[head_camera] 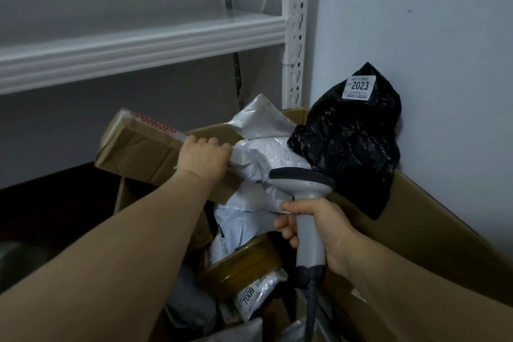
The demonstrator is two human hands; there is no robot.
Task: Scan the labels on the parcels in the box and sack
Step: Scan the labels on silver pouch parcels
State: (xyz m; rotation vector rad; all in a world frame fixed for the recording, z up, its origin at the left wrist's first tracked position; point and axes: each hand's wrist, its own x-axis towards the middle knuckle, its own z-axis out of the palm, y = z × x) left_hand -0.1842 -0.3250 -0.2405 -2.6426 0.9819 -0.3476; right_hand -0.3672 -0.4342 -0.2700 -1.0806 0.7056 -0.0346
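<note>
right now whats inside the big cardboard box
A black bag on top, white mailers, a yellow-taped parcel and a bag labelled 7009; anything deeper is covered by them.

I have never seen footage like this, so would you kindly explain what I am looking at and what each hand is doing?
No machine here: a person wears a camera on the head, looking down at their own bare arms. The right hand grips a grey scanner by its handle. The left hand curls its fingers over the edge of a brown carton, tilted on top of a big box of parcels: white mailers, a black bag labelled 2023, a yellow taped parcel. White shelving stands behind.
</note>
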